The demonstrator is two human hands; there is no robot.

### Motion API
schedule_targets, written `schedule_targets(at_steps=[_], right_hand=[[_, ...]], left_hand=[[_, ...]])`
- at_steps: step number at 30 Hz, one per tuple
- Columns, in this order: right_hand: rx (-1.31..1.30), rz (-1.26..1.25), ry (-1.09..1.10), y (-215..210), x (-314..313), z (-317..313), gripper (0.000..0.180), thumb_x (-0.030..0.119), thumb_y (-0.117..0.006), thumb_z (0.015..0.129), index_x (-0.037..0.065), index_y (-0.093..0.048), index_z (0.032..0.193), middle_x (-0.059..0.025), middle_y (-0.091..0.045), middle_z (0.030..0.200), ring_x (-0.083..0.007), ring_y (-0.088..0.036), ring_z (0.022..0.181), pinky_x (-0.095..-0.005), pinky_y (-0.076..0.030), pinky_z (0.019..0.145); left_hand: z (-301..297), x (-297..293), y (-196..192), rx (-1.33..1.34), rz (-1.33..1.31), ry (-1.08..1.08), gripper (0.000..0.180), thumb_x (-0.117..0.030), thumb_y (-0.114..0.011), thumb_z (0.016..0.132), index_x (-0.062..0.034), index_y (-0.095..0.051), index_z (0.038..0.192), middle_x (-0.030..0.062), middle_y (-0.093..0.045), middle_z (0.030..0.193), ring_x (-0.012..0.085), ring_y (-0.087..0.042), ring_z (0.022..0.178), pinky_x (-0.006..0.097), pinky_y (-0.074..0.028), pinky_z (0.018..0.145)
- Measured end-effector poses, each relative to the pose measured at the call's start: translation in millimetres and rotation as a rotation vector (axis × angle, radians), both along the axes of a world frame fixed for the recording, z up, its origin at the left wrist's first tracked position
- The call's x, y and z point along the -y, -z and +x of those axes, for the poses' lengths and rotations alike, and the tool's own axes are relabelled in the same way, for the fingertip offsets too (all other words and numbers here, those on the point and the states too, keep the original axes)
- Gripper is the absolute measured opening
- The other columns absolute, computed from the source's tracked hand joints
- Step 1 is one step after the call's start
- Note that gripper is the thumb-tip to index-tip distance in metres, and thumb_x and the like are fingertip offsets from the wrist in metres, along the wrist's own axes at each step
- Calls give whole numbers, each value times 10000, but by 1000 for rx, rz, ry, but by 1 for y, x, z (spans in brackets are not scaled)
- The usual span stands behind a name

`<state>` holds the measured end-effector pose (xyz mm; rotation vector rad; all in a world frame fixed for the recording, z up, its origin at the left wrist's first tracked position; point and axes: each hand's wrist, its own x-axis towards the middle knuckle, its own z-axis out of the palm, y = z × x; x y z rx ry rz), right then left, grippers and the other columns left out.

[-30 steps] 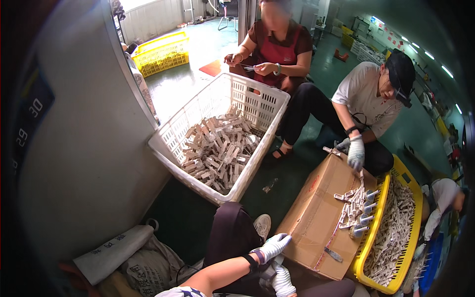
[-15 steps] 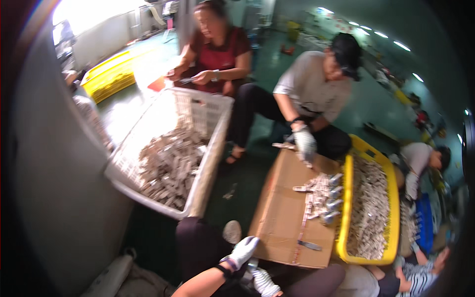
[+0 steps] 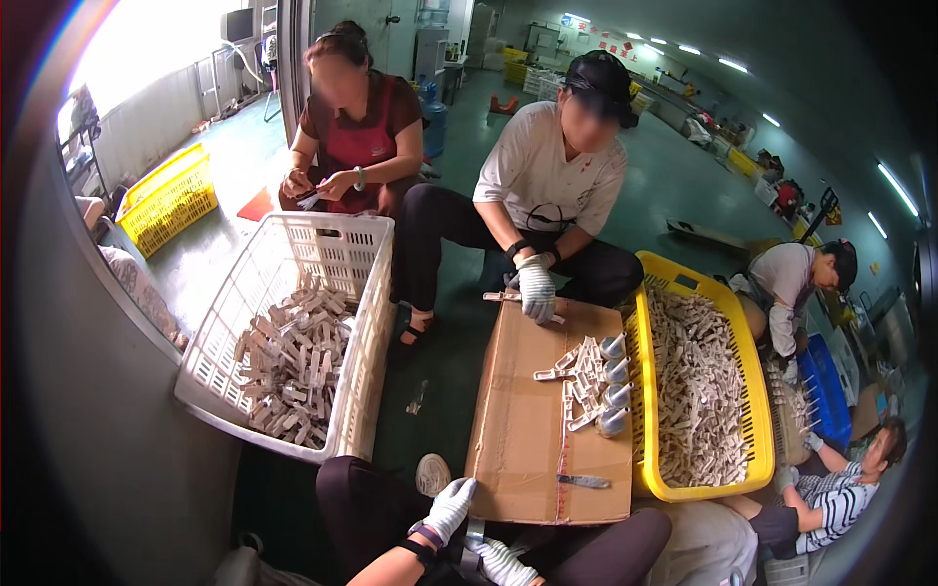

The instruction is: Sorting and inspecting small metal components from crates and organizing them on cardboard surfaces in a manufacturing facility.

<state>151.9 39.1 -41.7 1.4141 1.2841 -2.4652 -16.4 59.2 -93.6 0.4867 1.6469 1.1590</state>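
Note:
My left hand (image 3: 449,510), in a white glove with a dark band at the wrist, is at the near left corner of a brown cardboard box (image 3: 518,410), its fingers curled against the corner. My right hand (image 3: 503,564), also gloved, is low beside it with fingers bent, close to a small pale piece (image 3: 475,529) between the hands; what it grips is hidden. On the box lie a pile of beige clip-like parts (image 3: 584,386), several grey rounded metal pieces (image 3: 614,396) and a flat grey blade-like strip (image 3: 583,481).
A white crate (image 3: 362,381) of similar parts stands at left, a yellow basket (image 3: 757,430) of parts at right. Across the box a co-worker's gloved hand (image 3: 536,288) holds a part. Another person sits behind the white crate. Further right, two people work near a blue crate (image 3: 829,391).
The head view has swung, so the scene sits further left and looks sharper. The co-worker's gloved hand has lifted back from the box's far part. My left hand stays at the box corner.

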Motion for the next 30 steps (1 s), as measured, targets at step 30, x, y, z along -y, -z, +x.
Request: schedule_targets(at_steps=[30], right_hand=[[-183,14,163,44,3,0,233,211,-587,942,46,-648,1095,0,-651,989,-108,-567,890,-280,-459,849]], left_hand=[[-2,2,20,133,61,-26,341,-58,-542,888,5,-592,1219,77,-644,1097,167,-574,1013,272,-451,904]])
